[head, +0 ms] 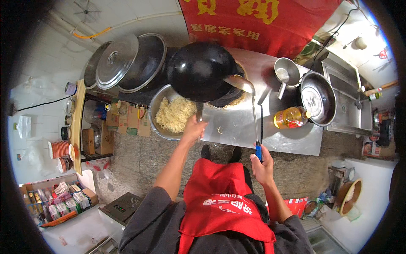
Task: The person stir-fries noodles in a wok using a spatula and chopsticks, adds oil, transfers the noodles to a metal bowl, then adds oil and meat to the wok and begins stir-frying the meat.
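My left hand (194, 129) is closed around the handle (199, 111) of a black wok (199, 70). The wok sits tilted over a burner (226, 100), whose blackened ring shows at its lower right. In my right hand (263, 163) is the blue grip of a long metal ladle (254, 111). The ladle's bowl overlaps the wok's right side. Just left of my left hand, a steel basin (153, 119) holds a heap of pale noodles (174, 114). A few noodle scraps (219, 130) lie on the stainless-steel counter (228, 123).
A bottle of yellow oil (287, 118) lies or leans before a dark metal pan (330, 101). Behind it is a small saucepan (285, 73). At right stands a steel sink (344, 128). Large woks (149, 60) and a metal lid (117, 63) lean at back left. A wooden shelf (76, 133) runs along the left.
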Available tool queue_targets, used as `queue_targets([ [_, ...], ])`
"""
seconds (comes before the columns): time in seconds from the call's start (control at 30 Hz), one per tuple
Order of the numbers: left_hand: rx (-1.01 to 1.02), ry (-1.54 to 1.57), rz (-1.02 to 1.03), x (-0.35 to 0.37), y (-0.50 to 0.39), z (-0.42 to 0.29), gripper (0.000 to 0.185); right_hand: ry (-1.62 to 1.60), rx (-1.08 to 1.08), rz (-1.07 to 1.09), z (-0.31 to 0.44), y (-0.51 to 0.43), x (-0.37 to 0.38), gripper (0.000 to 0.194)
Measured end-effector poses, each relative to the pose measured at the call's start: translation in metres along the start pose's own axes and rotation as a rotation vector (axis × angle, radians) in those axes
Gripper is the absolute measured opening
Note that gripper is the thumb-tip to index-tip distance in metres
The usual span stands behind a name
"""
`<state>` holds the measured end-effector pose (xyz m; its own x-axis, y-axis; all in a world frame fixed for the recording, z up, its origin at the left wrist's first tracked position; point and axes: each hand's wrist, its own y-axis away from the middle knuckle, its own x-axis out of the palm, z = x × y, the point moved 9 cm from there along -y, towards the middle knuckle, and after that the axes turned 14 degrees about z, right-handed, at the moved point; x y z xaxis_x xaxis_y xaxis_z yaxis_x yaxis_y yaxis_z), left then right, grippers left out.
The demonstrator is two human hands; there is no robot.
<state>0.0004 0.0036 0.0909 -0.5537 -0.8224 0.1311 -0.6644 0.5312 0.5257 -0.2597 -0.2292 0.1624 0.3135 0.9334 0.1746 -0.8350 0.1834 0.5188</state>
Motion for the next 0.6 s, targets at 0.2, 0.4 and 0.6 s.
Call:
queue_targets([
  [0.2, -0.063, 0.049, 0.074, 0.057, -0.085, 0.036, 0.013, 0.275, -0.119, -0.141, -0.004, -0.012, -0.04, 0.043],
  [0.4, -0.191, 0.038, 0.114, 0.059, -0.12, 0.088, 0.016, 0.502, -0.006, -0.158, -0.037, -0.04, -0.068, 0.046],
  [0.6, -0.152, 0.044, 0.167, 0.056, -0.143, 0.102, 0.023, 0.7, -0.081, -0.136, -0.07, -0.098, -0.069, 0.051],
])
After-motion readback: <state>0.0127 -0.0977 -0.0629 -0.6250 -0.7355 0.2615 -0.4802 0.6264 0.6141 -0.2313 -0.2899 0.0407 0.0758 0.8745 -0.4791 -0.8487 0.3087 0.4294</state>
